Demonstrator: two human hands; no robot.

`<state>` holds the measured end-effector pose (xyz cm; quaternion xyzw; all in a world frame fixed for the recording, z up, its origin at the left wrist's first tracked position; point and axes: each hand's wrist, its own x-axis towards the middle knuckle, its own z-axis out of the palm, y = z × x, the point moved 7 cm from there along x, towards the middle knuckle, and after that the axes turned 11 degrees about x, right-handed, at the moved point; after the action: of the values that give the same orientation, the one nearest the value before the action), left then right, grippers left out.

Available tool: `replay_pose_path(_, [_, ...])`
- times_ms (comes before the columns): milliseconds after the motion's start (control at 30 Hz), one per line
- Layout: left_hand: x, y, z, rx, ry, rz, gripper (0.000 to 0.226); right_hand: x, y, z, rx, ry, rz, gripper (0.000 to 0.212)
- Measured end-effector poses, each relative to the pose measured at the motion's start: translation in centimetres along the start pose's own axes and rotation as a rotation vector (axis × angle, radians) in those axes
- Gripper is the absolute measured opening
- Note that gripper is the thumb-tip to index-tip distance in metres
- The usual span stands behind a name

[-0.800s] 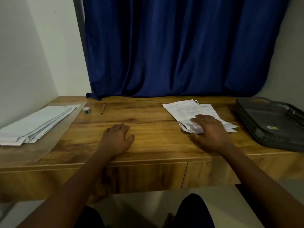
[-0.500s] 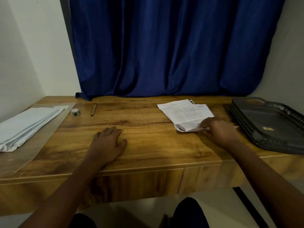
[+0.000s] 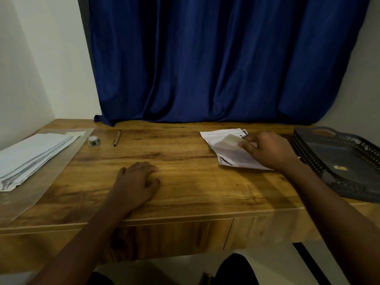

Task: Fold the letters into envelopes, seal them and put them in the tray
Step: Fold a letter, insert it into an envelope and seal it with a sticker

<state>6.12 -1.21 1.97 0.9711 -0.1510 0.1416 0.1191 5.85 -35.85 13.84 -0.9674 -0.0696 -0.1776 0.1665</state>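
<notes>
One stack of letters [image 3: 224, 145] lies on the wooden surface [image 3: 185, 182] — how many sheets, I cannot tell. The right hand [image 3: 267, 151] rests on it, fingers pinching the top sheet. The left hand [image 3: 137, 182] lies flat, holding nothing. One pile of envelopes [image 3: 30, 155] lies far left; one dark tray [image 3: 308, 149] — only a small yellow label [image 3: 340, 167] inside — sits right.
</notes>
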Motion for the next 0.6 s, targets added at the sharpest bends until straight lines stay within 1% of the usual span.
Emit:
replay_pose_path(67, [-0.2, 1.1, -0.9, -0.19, 0.055, 0.046, 0.057, 0.7, -3.5, 0.4, 0.054, 0.015, -0.025, 0.03])
replay_pose_path(100, [-0.4, 1.6, -1.3, -0.296, 0.071, 0.04, 0.048, 1.3, -5.4, 1.0, 0.087, -0.003, -0.038, 0.027])
replay_pose_path(133, [-0.7, 1.9, -1.5, -0.424, 0.057, 0.009, 0.044, 1.7, -7.4, 1.7, 0.116, -0.027, -0.06, 0.026])
replay_pose_path(167, [-0.8, 2.2, -1.5, -0.567, 0.018, -0.026, 0.047, 2.3, -9.4, 2.6, 0.146, -0.056, -0.081, 0.026])
replay_pose_path(200, [-0.9, 2.5, -1.4, -0.707, -0.018, -0.063, 0.057, 2.7, -11.3, 3.5, 0.186, -0.093, -0.094, 0.026])
replay_pose_path(267, [-0.6, 1.9, -1.3, -0.895, -0.04, -0.185, 0.08, 3.4, -15.3, 6.0, 0.285, -0.178, -0.104, 0.036])
replay_pose_path(300, [-0.5, 1.3, -1.4, -0.978, -0.038, -0.254, 0.088, 3.6, -17.0, 7.4, 0.336, -0.23, -0.103, 0.038])
replay_pose_path(333, [-0.5, 0.7, -1.6, -1.047, -0.039, -0.309, 0.093, 3.7, -18.6, 8.7, 0.392, -0.285, -0.089, 0.034])
replay_pose_path(367, [-0.6, 0.2, -2.0, -1.099, -0.038, -0.338, 0.093, 3.8, -19.9, 10.0, 0.485, -0.341, -0.057, 0.028])
replay_pose_path(400, [-0.9, -0.1, -2.5, -1.119, -0.039, -0.354, 0.086, 3.6, -21.0, 11.1, 0.63, -0.401, 0.002, 0.028])
replay_pose_path(467, [-1.7, -1.3, -3.5, -1.138, -0.023, -0.38, 0.06, 3.3, -22.8, 13.3, 0.958, -0.524, 0.136, 0.036])
replay_pose_path(500, [-2.1, -2.1, -3.9, -1.141, -0.013, -0.403, 0.051, 3.2, -23.5, 14.1, 1.079, -0.558, 0.171, 0.038])
replay_pose_path(567, [-3.0, -4.1, -4.4, -1.111, 0.013, -0.479, 0.042, 3.1, -24.2, 15.1, 1.236, -0.549, 0.178, 0.035])
replay_pose_path(600, [-3.1, -5.4, -4.4, -1.106, 0.026, -0.527, 0.04, 3.3, -24.1, 15.3, 1.266, -0.51, 0.147, 0.031])
